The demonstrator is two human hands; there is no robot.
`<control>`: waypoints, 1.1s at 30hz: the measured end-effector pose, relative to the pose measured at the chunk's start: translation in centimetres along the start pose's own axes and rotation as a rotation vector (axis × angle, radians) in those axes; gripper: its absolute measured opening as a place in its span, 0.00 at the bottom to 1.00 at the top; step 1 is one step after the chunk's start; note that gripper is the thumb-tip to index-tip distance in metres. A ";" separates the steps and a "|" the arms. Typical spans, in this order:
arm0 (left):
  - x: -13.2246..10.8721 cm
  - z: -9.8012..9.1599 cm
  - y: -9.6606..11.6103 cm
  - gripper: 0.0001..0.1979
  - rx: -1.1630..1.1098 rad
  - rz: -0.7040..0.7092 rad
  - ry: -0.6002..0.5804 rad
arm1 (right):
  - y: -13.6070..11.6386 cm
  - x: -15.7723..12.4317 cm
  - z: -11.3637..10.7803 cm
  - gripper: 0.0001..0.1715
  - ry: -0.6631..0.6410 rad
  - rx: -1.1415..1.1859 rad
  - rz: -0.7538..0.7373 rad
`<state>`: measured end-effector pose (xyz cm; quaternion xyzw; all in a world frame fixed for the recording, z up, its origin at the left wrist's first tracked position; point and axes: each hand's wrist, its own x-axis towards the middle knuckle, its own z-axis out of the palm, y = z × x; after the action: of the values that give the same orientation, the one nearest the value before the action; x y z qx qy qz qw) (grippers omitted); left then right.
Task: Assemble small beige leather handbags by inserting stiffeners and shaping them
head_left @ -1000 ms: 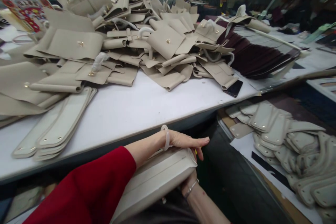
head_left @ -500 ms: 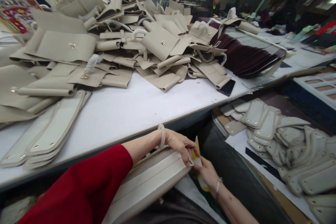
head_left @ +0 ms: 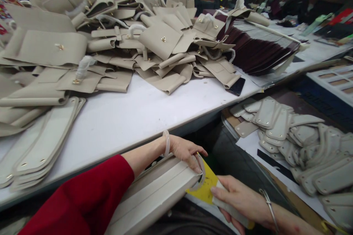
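A beige bag body [head_left: 162, 187] with a pale folded strip along its side lies slanted across my lap. My left hand [head_left: 186, 152], below a red sleeve, is closed over its far end, the index finger stretched out past the edge. A flat yellow scraper-like tool [head_left: 208, 180] with a pale wrapped grip touches or sits just beside that end; I cannot tell which. My right hand [head_left: 237, 196] is closed round the pale grip, thumb on top. The inside of the bag's end is mostly hidden by my left fingers.
A tall heap of beige bag pieces [head_left: 162, 40] covers the back of the white table [head_left: 116, 117]. Long strips [head_left: 49, 139] are stacked at the left. A dark phone [head_left: 236, 86] lies near the edge, beside maroon sheets [head_left: 248, 51]. Short riveted strips [head_left: 311, 150] pile up at right.
My right hand has moved right and towards me with the yellow tool, which now shows its broad face. My left hand stays at the bag's end. The view has shifted slightly.
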<state>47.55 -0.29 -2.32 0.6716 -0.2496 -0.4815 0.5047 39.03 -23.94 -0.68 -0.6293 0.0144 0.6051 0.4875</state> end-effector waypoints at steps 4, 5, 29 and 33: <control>0.4 -0.6 0.0 0.59 0.094 -0.099 -0.183 | 0.1 0.4 -0.4 0.29 0.028 -0.043 0.037; 0.4 -0.7 0.0 0.61 0.096 -0.106 -0.194 | 0.2 0.5 -0.4 0.29 0.027 -0.039 0.040; -1.8 1.2 -1.8 0.61 -0.244 0.095 0.212 | -0.7 4.7 6.3 0.41 0.137 0.248 0.006; -5.5 2.4 -1.7 0.37 -0.088 0.029 0.471 | 1.6 3.9 7.4 0.43 0.101 0.292 -0.108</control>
<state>42.86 3.84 -1.75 0.7392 -0.1136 -0.3145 0.5847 33.55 -17.84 -3.14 -0.5812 0.0930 0.5371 0.6042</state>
